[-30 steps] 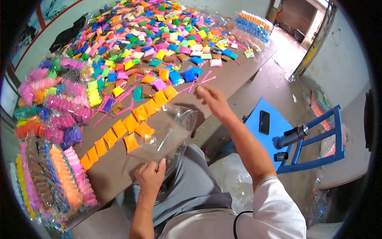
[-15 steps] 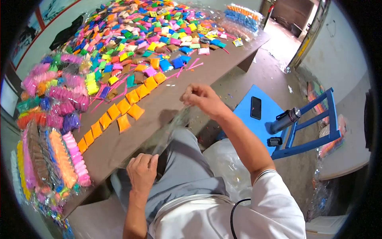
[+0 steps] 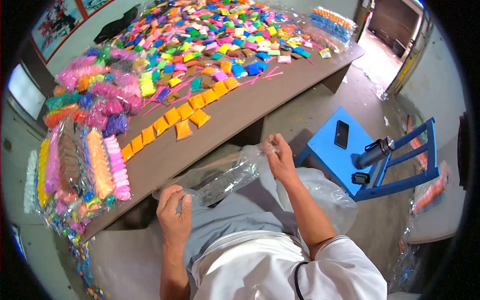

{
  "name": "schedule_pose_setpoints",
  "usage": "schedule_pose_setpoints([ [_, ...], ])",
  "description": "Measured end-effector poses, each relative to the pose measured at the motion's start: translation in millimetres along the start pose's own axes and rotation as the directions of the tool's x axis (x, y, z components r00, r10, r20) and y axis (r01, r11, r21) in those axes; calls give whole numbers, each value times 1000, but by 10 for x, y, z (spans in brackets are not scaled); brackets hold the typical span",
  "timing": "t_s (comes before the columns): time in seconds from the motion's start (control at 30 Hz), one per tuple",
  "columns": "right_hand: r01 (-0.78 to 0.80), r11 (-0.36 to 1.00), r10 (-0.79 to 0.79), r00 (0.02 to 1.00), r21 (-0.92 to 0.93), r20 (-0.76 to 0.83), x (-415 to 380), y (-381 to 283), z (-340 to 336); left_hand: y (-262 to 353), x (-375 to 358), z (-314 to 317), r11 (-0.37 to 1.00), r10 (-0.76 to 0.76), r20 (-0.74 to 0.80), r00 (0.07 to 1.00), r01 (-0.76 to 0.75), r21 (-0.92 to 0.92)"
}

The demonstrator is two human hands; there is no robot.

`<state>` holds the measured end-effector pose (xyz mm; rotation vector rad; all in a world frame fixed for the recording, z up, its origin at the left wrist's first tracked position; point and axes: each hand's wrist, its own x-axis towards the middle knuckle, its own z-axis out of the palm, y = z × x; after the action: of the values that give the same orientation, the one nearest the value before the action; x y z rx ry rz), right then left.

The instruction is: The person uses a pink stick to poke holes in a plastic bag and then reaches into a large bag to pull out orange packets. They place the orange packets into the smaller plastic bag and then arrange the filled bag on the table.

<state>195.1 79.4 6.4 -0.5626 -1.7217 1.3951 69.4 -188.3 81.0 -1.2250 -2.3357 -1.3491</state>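
A clear plastic bag (image 3: 227,175) stretches between my two hands above my lap. My left hand (image 3: 174,212) is closed on its left end, near the table's front edge. At the other end, my right hand (image 3: 280,159) pinches the film between thumb and fingers. Beyond the bag, a slanting row of orange packets (image 3: 171,117) lies on the brown table (image 3: 220,135). Two more orange packets (image 3: 199,118) sit just in front of that row, apart from my hands.
A heap of small coloured packets (image 3: 200,40) covers the table's back, with pink sticks (image 3: 257,79) along its edge. Bagged bundles (image 3: 100,165) stand at left. On the right, a blue chair (image 3: 325,140) bears a phone (image 3: 341,135), a flask (image 3: 375,152) and a black case (image 3: 360,178).
My right hand has come down and nearer my body, and the plastic bag now spreads wider between my hands. The view has swung left; the packets lie as before.
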Motion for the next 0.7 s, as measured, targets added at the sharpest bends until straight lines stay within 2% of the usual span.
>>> schedule_pose_setpoints([
  [0.03, -4, 1000, 4, 1000, 7, 13, -41, 62, 26, 0, -19, -54, 1000, -10, -5, 1000, 10, 10],
  [0.1, -104, 989, 106, 994, 108, -15, -86, 123, 49, -15, -52, -154, 998, -14, -62, 998, 18, 67],
  [0.17, -124, 986, 127, 992, 113, -20, -106, 87, 49, -42, -111, -276, 995, -67, -96, 993, 74, 70],
  [0.23, -225, 914, 254, 966, 338, -44, -74, 60, 34, -81, -166, -352, 990, -111, -130, 985, 120, 69],
  [0.3, -240, 901, 279, 958, 361, -60, -57, 9, 6, -143, -254, -374, 975, -222, -181, 958, 215, -60],
  [0.33, -256, 871, 297, 954, 420, -35, -49, -5, -27, -219, -299, -366, 975, -222, -180, 958, 215, -59],
  [0.37, -270, 837, 312, 950, 476, -9, -37, -30, -52, -336, -343, -334, 945, -323, -139, 936, 313, -91],
  [0.4, -262, 838, 305, 952, 478, -12, -35, -79, -72, -449, -384, -294, 906, -417, -93, 904, 406, -118],
  [0.43, -259, 839, 305, 952, 479, -20, -34, -91, -104, -557, -431, -251, 908, -413, -87, 907, 402, -119],
  [0.5, -229, 863, 267, 963, 451, -21, -21, -99, -183, -726, -485, -144, 721, -620, 96, 778, 614, -321],
  [0.63, -196, 901, 234, 971, 387, -54, -44, -95, -287, -854, -469, 10, 693, -636, 125, 761, 635, -341],
  [0.7, -124, 930, 164, 983, 346, -87, -61, -68, -327, -875, -441, 15, 701, -625, 117, 772, 620, -353],
])
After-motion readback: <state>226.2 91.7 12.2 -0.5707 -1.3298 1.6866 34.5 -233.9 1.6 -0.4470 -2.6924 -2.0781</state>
